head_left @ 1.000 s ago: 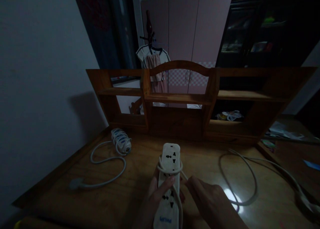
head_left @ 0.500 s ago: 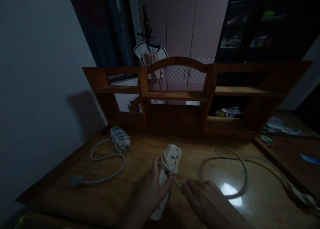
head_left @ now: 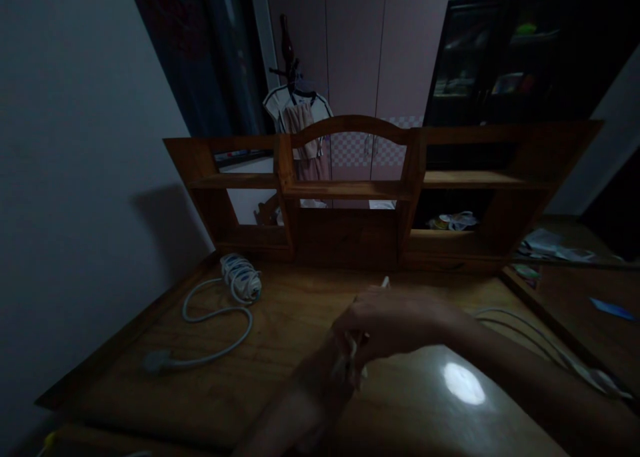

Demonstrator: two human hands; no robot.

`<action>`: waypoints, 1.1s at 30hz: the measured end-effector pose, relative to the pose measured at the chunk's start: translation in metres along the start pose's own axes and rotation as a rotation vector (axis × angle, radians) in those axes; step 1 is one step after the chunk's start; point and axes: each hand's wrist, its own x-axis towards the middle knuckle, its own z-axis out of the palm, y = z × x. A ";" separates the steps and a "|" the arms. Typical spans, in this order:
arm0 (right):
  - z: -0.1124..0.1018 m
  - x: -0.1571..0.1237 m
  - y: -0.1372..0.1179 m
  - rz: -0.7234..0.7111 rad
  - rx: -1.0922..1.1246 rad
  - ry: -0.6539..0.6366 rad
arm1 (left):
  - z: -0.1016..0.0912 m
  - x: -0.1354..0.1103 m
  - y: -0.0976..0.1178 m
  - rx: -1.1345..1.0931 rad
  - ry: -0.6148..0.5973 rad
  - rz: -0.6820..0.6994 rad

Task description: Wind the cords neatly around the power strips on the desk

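Wound bundle (head_left: 241, 278), desk (head_left: 285, 310) far-left corner; your left hand (head_left: 330, 370) is gripping a strip (head_left: 349, 366), right hand (head_left: 375, 316) apparently its cord (head_left: 575, 368), partly unwound.

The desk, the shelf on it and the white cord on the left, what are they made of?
The desk looks like shiny coated wood: grain shows and light glares off it. The shelf seems wood too, brown boards with faint streaks, maybe varnished. The cord is probably smooth plastic or rubber outside, since it bends in round curves.
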 end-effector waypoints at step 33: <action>0.104 0.008 0.029 0.297 0.021 0.417 | -0.043 -0.012 0.033 -0.153 0.591 -0.084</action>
